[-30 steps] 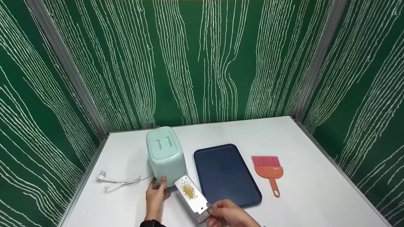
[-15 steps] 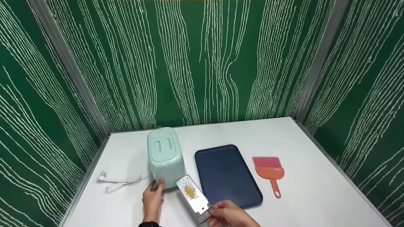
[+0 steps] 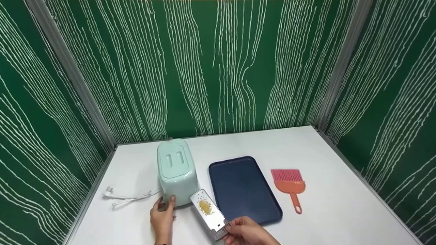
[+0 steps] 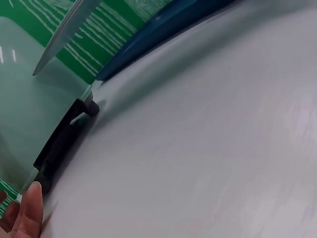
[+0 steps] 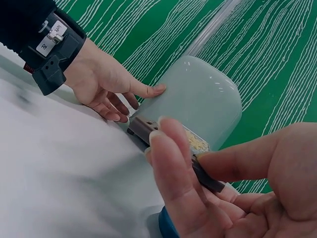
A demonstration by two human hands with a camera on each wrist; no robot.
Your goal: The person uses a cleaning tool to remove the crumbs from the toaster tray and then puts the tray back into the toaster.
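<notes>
A mint-green toaster [image 3: 178,187], its lid on, stands on the left half of the table. My left hand [image 3: 161,217] holds its near end at the lower left corner, thumb on the end face and fingers around the side. In the left wrist view the thumb [image 4: 30,210] is beside the toaster's black foot. My right hand [image 3: 247,231] pinches the grey slotted end of a crumb tray [image 3: 214,223] between thumb and fingers. Yellow crumbs [image 3: 205,206] lie on its shiny surface. The tray's far end overlaps the toaster's near right corner in the head view.
A dark blue serving tray [image 3: 243,189] lies right of the toaster. Further right is an orange dustpan [image 3: 290,185] with a pink brush [image 3: 286,174]. A white power cord [image 3: 131,196] with its plug lies to the left. Green walls stand around the table.
My left hand and the toaster's near end have shifted slightly left and toward me. The right hand stays nearly still with the crumb tray.
</notes>
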